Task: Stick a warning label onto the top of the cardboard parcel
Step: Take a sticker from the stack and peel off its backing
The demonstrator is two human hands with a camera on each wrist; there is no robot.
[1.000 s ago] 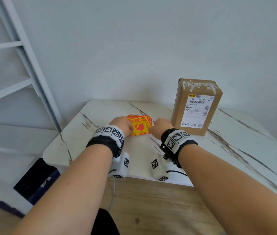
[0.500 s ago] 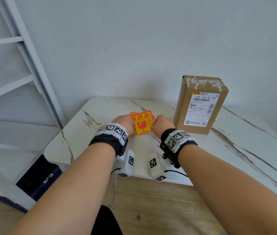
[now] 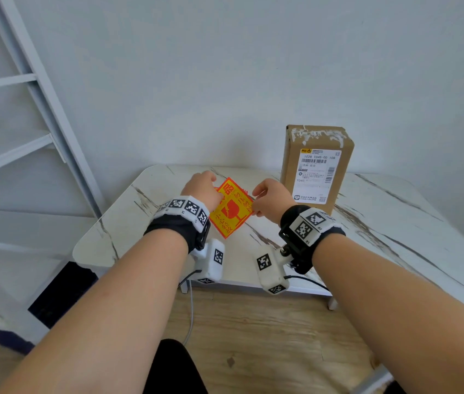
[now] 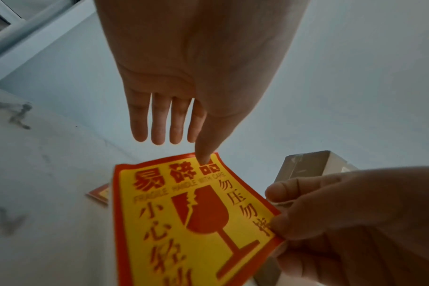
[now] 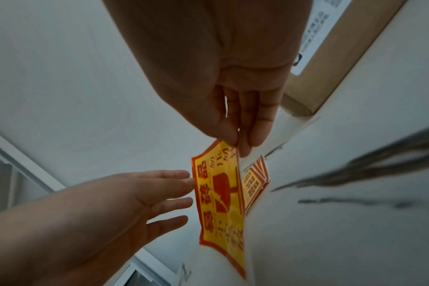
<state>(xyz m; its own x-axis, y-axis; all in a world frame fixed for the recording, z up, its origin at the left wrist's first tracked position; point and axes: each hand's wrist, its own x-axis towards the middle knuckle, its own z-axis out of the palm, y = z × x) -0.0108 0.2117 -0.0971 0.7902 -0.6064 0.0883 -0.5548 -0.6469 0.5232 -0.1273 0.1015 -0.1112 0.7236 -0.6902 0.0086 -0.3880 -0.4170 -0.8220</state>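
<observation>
right hand [image 3: 271, 201] pinching warning label [image 3: 232, 207], left hand [image 3: 202, 189] flat

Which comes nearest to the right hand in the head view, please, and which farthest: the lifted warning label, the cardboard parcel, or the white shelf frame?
1. Warning label: pinched by the right hand, on its left.
2. Cardboard parcel: upright, just right of it.
3. White shelf frame: far left, off the table.

Soft daylight; dim, blurred wrist views

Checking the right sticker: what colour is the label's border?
Red-orange border on the yellow warning label, clearest in the left wrist view.
</observation>
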